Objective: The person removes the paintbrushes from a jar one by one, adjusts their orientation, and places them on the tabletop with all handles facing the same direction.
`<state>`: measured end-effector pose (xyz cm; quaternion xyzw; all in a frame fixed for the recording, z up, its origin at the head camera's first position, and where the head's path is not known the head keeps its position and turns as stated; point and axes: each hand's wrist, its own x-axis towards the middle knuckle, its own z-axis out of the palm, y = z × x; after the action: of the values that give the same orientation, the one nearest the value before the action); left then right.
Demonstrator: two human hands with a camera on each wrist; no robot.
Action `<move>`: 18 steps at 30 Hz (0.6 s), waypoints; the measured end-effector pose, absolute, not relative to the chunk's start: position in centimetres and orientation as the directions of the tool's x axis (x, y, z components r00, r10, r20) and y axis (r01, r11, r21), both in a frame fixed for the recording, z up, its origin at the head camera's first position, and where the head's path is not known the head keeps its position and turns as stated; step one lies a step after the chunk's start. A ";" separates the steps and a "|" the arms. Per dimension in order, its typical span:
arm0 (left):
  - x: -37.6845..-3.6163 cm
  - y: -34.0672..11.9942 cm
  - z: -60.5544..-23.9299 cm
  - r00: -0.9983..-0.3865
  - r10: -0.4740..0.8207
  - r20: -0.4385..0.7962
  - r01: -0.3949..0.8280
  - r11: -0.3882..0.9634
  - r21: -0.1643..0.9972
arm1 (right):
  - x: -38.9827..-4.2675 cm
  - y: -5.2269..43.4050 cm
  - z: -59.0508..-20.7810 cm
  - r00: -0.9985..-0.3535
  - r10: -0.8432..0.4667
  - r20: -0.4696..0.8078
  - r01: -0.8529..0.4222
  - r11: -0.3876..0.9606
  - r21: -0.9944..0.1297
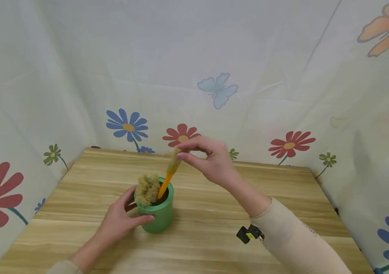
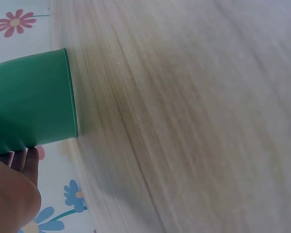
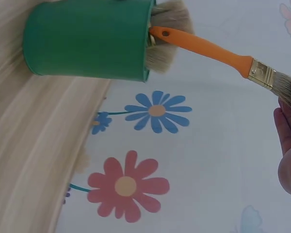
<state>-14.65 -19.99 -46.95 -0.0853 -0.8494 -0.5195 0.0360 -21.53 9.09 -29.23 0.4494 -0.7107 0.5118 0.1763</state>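
On the pale wood-grain tabletop point(image 1: 215, 236), a little left of centre and well back from the near edge, stands a smooth green cylindrical cup point(image 1: 157, 213). The table's far edge and both side edges run right up against a light cloth backdrop printed with flowers point(image 1: 127, 127), which closes in three sides; bare wood lies open to the right of the cup and in front of it.

The cup's wall is plain and matt, its rim round. Out of its mouth pokes a tuft of tan bristles from brushes already standing inside point(image 1: 147, 189), coarse and frayed. Beside that tuft leans a narrow paintbrush with a glossy orange handle, a brass-coloured ferrule and tan bristles point(image 3: 218, 51); its handle end sits inside the cup at the rim, and the brush tilts up and to the right.

The left hand point(image 1: 120, 220) curls round the cup's left side, thumb across the front wall and fingers behind, touching it. The right hand point(image 1: 209, 160) hovers above and to the right of the cup, thumb and fingertips pinching the bristle end of the orange brush. A beige sleeve point(image 1: 294, 236) covers that forearm.
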 end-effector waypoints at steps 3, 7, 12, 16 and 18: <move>-14.5 -19.9 -46.9 -0.981 0.110 0.160 0.192 0.431 0.882 | -21.7 9.7 -28.3 -0.563 -0.429 0.706 -0.796 0.053 -0.603; -14.4 -19.9 -46.9 -0.980 0.112 0.167 0.199 0.415 0.888 | -21.9 10.9 -27.3 -0.605 -0.381 0.699 -0.772 0.065 -0.632; -14.4 -19.9 -47.0 -0.979 0.114 0.170 0.202 0.415 0.887 | -22.4 12.5 -26.4 -0.663 -0.323 0.675 -0.734 0.104 -0.671; -14.6 -20.1 -47.3 -0.977 0.118 0.179 0.212 0.411 0.886 | -23.1 13.8 -26.4 -0.737 -0.278 0.616 -0.664 0.126 -0.737; -14.7 -20.2 -47.4 -0.976 0.119 0.182 0.216 0.409 0.887 | -23.6 14.4 -26.7 -0.772 -0.262 0.579 -0.623 0.132 -0.771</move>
<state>-14.69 -20.18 -47.43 -0.0999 -0.8382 -0.5342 0.0450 -23.61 14.37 -26.69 0.3005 -0.7364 0.5863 0.1541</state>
